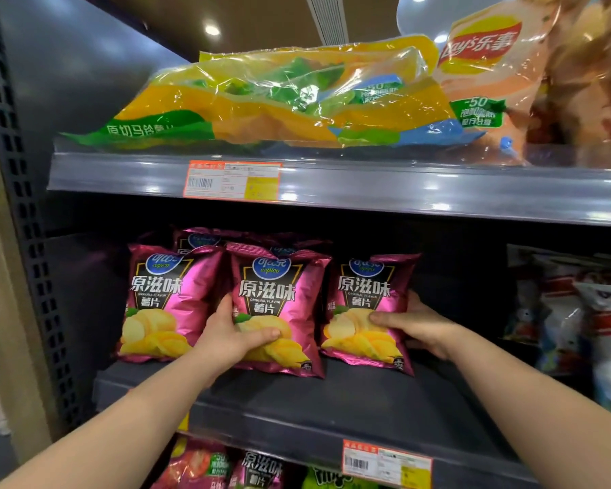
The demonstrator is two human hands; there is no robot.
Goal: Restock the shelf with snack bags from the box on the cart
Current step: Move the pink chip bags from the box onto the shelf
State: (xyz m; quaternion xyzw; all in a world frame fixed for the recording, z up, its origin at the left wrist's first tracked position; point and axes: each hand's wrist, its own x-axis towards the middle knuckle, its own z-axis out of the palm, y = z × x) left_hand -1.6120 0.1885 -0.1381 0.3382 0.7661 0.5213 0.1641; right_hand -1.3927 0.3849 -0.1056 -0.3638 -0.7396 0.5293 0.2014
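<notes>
Our left hand (231, 335), just right of a standing bag (163, 301), pinches the middle bag (283, 294), thumb across its front; our right hand (418, 324) grips the right bag (365, 305) likewise. We hold both upright on the shelf (332, 400), long axes vertical, labels facing us, presumably to square the row.

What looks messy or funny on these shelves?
The big yellow multipack on the top shelf lies flat and crumpled, reaching the front edge, while the pink chip bags below stand upright in a tidy row.
</notes>
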